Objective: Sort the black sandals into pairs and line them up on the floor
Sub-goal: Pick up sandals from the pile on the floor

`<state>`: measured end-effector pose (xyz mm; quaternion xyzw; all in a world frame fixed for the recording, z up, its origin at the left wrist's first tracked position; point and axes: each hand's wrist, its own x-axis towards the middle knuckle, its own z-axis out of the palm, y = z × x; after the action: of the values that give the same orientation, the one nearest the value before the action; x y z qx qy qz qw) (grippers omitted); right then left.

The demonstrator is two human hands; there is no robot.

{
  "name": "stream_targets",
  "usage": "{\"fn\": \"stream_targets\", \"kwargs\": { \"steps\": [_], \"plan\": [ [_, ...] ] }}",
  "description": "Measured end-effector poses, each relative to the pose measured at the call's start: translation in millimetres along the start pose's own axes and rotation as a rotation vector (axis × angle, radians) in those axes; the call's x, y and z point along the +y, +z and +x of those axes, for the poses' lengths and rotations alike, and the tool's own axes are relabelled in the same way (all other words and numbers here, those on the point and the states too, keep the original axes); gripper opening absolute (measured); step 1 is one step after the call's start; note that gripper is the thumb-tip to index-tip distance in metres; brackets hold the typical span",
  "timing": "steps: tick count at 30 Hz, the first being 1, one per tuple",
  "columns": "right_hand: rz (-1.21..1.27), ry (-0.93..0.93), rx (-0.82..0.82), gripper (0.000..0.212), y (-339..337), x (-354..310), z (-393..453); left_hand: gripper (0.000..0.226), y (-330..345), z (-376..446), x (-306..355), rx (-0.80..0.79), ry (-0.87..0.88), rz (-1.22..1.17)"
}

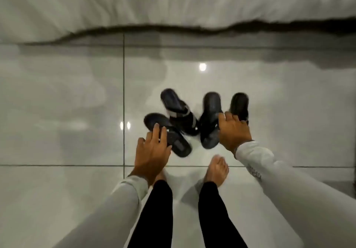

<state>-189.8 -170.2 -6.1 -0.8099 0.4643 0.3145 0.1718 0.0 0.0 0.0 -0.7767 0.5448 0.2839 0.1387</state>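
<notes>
Several black sandals lie in a loose cluster on the glossy tiled floor (269,97). My left hand (152,151) is spread, palm down, over the near-left sandal (179,143), fingertips touching its footbed. A strapped sandal (179,111) lies angled behind it. My right hand (234,130) reaches with fingers apart between the middle-right sandal (210,111) and the far-right sandal (238,104), covering their near ends. Neither hand has lifted a sandal. The picture is motion-blurred.
A white bed cover (173,3) hangs along the far side, its dark lower edge close behind the sandals. My bare feet (216,168) and black trouser legs stand just in front of the cluster. Tiled floor stretches left and right.
</notes>
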Motion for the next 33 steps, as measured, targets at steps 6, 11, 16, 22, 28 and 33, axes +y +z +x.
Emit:
{"fn": "stream_targets", "kwargs": {
  "steps": [6,11,16,22,28,33],
  "plan": [
    [0.025,-0.126,-0.229,0.073,112,-2,76,0.058,114,64,13,-0.11,-0.22,-0.199],
    [-0.043,-0.17,-0.128,0.047,145,1,110,0.065,138,118,-4,-0.052,-0.2,-0.095],
    [-0.162,-0.168,-0.103,0.032,154,7,117,0.053,143,145,-24,-0.077,0.037,0.203],
    [-0.105,-0.191,-0.161,0.028,133,12,84,0.027,116,121,-57,-0.091,-0.103,0.049],
    [-0.012,-0.2,-0.241,0.03,102,-14,30,0.036,94,85,-120,-0.043,-0.484,-0.253],
    [-0.02,-0.292,-0.159,0.027,88,-73,12,0.049,95,80,-152,-0.026,-0.741,-0.509]
  ]
}}
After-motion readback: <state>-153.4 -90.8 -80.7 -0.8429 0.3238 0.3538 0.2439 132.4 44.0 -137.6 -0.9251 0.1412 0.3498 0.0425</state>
